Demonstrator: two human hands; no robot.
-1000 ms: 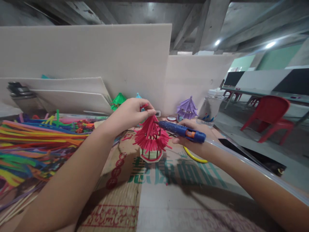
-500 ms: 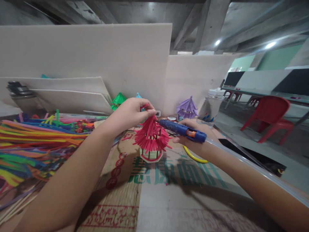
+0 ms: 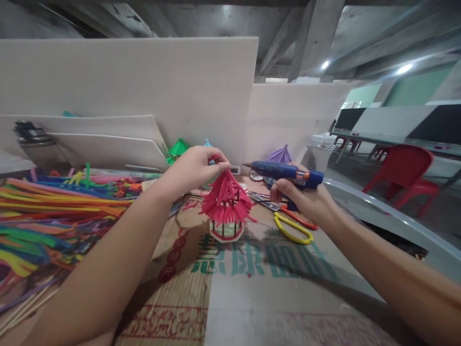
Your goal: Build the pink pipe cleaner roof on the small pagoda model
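Observation:
A small pink pavilion (image 3: 226, 207) made of pipe cleaners stands on printed cardboard (image 3: 252, 278), on a pale green base. My left hand (image 3: 196, 168) pinches the peak of its pink roof, fingers pressed together. My right hand (image 3: 306, 199) grips a blue glue gun (image 3: 284, 171) with an orange trigger. The gun is held level, its nozzle pointing left, a short way to the right of the roof and apart from it.
Scissors with yellow and orange handles (image 3: 290, 226) lie under my right hand. A heap of coloured pipe cleaners (image 3: 54, 211) fills the left side. Green (image 3: 177, 149) and purple (image 3: 281, 154) pavilions stand by the white boards (image 3: 144, 96). A red chair (image 3: 406, 173) sits at right.
My right hand has lifted the glue gun up and to the right, off the pink roof, and levelled it. The scissors underneath now show. My left hand keeps its pinch.

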